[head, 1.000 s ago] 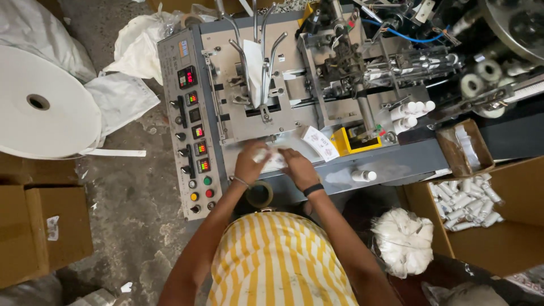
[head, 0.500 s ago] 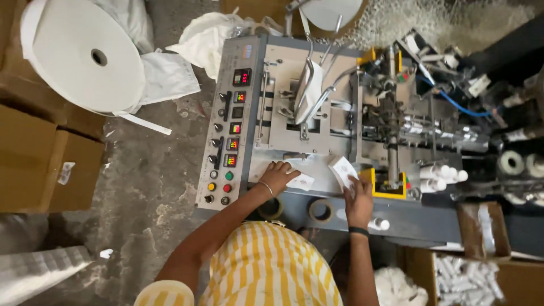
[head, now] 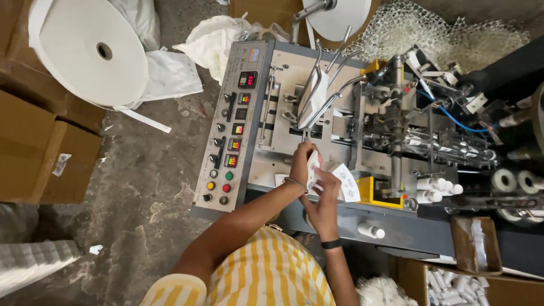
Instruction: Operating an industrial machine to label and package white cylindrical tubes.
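A: Nearest to us sat the person in the yellow striped shirt, both arms reaching up to the front of the packing machine. What were the hands doing?

B: The left hand was curled round a small white packet, held upright at the machine's worktop. The right hand was just below it, its fingers bent toward the same packet. We could not tell whether that grip was truly clenched on it or only steadying it.

A: And the other packet?

B: It lay just beside the right hand, tilted against the yellow bin. We judged that it could slide off the edge if a wrist brushed it.

A: What else worried us?

B: The hands were close under the bent metal guide rods that carried the folded white sheet. If the machine was running, a finger could be caught there. We could not see whether it was moving.

A: The control panel was lit just left of the forearm.

B: Yes, so an elbow could knock a knob or button. Farther off, the big white roll leaned on the cardboard boxes, with its loose tail lying on the floor. That tail could trip someone.
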